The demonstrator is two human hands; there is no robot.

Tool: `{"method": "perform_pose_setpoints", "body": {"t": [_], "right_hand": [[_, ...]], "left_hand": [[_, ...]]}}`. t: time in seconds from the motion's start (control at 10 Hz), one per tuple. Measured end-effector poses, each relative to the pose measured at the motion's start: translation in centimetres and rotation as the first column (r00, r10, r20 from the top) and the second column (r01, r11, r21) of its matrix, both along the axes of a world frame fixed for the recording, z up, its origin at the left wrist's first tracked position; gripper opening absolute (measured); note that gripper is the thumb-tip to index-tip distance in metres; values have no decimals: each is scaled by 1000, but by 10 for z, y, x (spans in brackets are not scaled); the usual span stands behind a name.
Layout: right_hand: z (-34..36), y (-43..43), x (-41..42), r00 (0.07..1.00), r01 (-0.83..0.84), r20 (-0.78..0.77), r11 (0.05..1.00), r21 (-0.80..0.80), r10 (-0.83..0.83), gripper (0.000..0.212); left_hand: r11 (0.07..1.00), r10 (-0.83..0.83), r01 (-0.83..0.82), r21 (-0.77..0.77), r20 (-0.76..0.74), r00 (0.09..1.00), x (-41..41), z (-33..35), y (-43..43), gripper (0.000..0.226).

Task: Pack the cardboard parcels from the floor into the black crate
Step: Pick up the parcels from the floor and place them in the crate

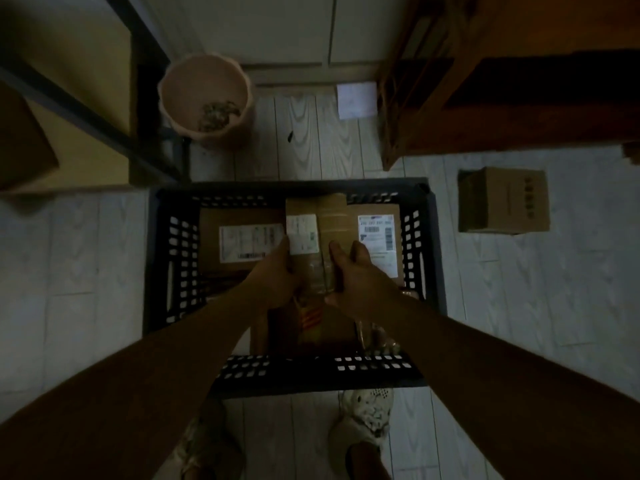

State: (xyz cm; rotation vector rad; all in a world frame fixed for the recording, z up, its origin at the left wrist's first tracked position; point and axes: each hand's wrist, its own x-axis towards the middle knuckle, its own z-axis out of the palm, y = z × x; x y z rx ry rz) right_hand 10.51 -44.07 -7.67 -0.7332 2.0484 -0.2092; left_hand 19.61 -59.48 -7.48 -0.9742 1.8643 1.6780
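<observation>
Both hands on a parcel in the black crate [434, 244].
Left hand [273, 275] and right hand [358, 275] grip the middle parcel [332, 216] by its sides, fingers curled on it. It sits between the left labelled parcel [211, 237] and the right labelled parcel [379, 209]. The floor parcel [504, 200] lies right of the crate, apart.

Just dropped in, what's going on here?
A person stands over the black crate, gripping one cardboard parcel with both hands: left hand on its left edge, right hand on its right. It is at the crate's middle, partly over two labelled parcels already inside. Another cardboard box sits on the floor to the right.
</observation>
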Motion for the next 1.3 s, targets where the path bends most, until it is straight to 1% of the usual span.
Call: {"method": "perform_pose_setpoints", "body": {"t": [0.1, 0.2, 0.3, 0.4, 0.5, 0.6, 0.7, 0.8, 0.9, 1.0, 1.1, 1.2, 1.3], "right_hand": [[-35, 2, 5, 997, -34, -70, 999, -11, 33, 100], [-54, 10, 17, 981, -62, -185, 998, -6, 59, 96], [-61, 12, 17, 951, -107, -288, 994, 22, 109, 93], [-57, 6, 12, 960, -115, -248, 991, 64, 128, 95], [-35, 2, 4, 982, -106, -149, 992, 70, 115, 104], [9, 7, -6, 986, -64, -152, 998, -12, 62, 101], [73, 21, -15, 990, 8, -138, 1000, -25, -12, 96], [154, 42, -20, 990, 38, -139, 999, -8, -39, 87], [232, 63, -18, 988, 61, -141, 998, -26, -64, 82], [301, 84, -11, 985, 64, -160, 997, -52, -72, 77], [364, 105, -2, 974, 26, -225, 998, -53, -37, 78], [414, 127, 5, 948, 11, -317, 998, -67, -32, 76], [457, 153, 13, 905, 31, -423, 998, -47, -48, 79]], "left_hand": [[996, -15, 15, -89, -4, 1000, 1, -37, 3, 81], [977, -89, 87, -194, 1, 996, 3, -57, 10, 89], [954, -164, 163, -253, 20, 986, 0, -65, 11, 97], [926, -263, 259, -275, 24, 965, -8, -59, 9, 101], [936, -258, 263, -236, 52, 965, -12, -39, 3, 89], [939, -222, 267, -219, 208, 953, -4, 1, -9, 71], [945, -142, 207, -255, 253, 957, 12, 65, -14, 73], [954, -107, 174, -242, 268, 958, 24, 149, -4, 66], [968, -136, 167, -187, 166, 977, 34, 273, 22, 55], [960, -179, 193, -205, 87, 980, 46, 333, 42, 53], [952, -167, 164, -260, 10, 986, 60, 391, 63, 46], [930, -182, 161, -330, -33, 983, 73, 433, 79, 41], [874, -259, 238, -425, 9, 966, 83, 472, 93, 51]]}}
